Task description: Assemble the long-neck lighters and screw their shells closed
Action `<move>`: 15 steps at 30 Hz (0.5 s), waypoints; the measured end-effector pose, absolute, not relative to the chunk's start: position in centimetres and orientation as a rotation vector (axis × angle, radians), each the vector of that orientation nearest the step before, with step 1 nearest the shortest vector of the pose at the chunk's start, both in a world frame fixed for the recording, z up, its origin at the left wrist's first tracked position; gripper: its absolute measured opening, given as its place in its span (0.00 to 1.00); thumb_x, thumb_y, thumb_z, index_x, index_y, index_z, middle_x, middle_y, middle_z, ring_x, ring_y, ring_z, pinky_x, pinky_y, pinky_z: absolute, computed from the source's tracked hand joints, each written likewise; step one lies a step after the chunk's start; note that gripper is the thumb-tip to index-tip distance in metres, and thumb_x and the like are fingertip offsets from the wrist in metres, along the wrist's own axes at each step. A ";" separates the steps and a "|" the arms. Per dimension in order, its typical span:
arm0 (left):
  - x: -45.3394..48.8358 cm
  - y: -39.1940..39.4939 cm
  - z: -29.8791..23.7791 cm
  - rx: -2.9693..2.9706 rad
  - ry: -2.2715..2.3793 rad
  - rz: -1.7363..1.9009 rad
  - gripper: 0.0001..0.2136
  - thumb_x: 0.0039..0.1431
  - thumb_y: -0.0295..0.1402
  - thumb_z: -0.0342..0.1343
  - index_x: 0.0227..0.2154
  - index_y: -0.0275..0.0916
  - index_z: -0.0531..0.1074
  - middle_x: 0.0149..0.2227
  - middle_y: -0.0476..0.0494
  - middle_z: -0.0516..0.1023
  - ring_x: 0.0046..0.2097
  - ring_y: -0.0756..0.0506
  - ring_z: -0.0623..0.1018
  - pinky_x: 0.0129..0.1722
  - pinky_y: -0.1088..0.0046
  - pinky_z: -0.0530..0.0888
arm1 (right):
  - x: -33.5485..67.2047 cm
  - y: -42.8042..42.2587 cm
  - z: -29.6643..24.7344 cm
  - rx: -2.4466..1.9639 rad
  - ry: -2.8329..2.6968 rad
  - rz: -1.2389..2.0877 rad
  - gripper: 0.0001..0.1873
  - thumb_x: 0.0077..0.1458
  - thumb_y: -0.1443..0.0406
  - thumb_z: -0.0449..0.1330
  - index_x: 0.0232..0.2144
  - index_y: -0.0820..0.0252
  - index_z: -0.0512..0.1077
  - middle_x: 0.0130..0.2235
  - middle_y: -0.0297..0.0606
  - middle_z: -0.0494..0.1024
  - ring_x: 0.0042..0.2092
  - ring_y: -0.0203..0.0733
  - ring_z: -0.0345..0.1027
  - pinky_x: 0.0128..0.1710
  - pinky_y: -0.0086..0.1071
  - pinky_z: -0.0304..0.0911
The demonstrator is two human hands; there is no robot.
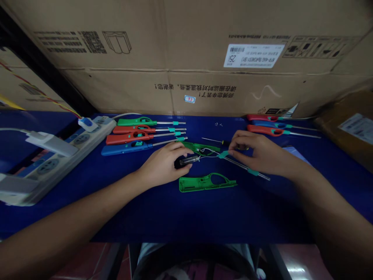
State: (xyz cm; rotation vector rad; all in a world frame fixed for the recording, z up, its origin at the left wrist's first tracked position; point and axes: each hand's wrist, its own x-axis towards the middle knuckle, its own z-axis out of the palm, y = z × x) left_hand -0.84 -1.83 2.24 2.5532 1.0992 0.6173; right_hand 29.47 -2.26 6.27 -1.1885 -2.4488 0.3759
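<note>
My left hand (166,163) is closed, thumb and fingers pinching the dark, see-through fuel tank (190,160) of a stick lighter. A thin tube and white wires run right from it to a slim metal barrel (237,164) with teal pieces at both ends. My right hand (256,151) pinches the barrel's near end at the teal piece (223,154). One green half-shell (198,183) lies in front, hollow side up. Behind the tank lies another green half-shell (201,147), partly hidden by my left hand. A screwdriver (212,140) points left beside my right fingers.
Whole stick lighters in green (135,121), red (128,137) and blue (125,148) lie at left. More lighters (269,130) lie at back right. Tiny screws (218,124) sit near the cardboard box (163,93). A power strip (58,163) occupies the left edge.
</note>
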 end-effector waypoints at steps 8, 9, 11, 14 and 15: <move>-0.9 -1.7 2.0 2.555 0.983 0.627 0.09 0.66 0.32 0.56 0.46 0.42 0.77 0.44 0.43 0.77 0.47 0.43 0.77 0.48 0.61 0.77 | 30.9 -1.4 5.2 -1.440 -2.602 0.109 0.09 0.60 0.64 0.57 0.32 0.58 0.76 0.36 0.41 0.77 0.33 0.42 0.70 0.35 0.38 0.64; -0.9 -1.7 2.1 2.560 0.974 0.621 0.08 0.66 0.31 0.56 0.46 0.41 0.77 0.44 0.43 0.77 0.48 0.43 0.77 0.49 0.61 0.77 | 31.0 -1.4 5.1 -1.456 -2.606 0.100 0.09 0.60 0.64 0.57 0.32 0.58 0.76 0.36 0.41 0.76 0.33 0.42 0.70 0.35 0.38 0.64; -0.8 -1.8 2.1 2.568 0.970 0.617 0.07 0.66 0.30 0.56 0.45 0.40 0.76 0.44 0.42 0.78 0.49 0.42 0.76 0.49 0.60 0.76 | 30.6 -1.5 5.0 -1.451 -2.591 0.090 0.09 0.61 0.64 0.56 0.34 0.58 0.76 0.37 0.40 0.76 0.34 0.42 0.71 0.36 0.38 0.64; -0.7 -1.8 2.1 2.578 0.970 0.636 0.07 0.65 0.29 0.56 0.44 0.39 0.76 0.44 0.42 0.78 0.49 0.41 0.76 0.49 0.59 0.76 | 29.3 -2.1 4.8 -1.360 -2.549 0.118 0.09 0.62 0.63 0.56 0.37 0.58 0.76 0.40 0.41 0.76 0.38 0.43 0.72 0.40 0.38 0.66; -0.7 -1.8 2.0 2.578 0.963 0.641 0.08 0.65 0.29 0.56 0.45 0.39 0.76 0.44 0.42 0.77 0.48 0.41 0.76 0.49 0.60 0.76 | 28.8 -2.3 4.6 -1.334 -2.550 0.134 0.09 0.62 0.63 0.56 0.38 0.58 0.76 0.41 0.41 0.75 0.40 0.44 0.72 0.41 0.38 0.66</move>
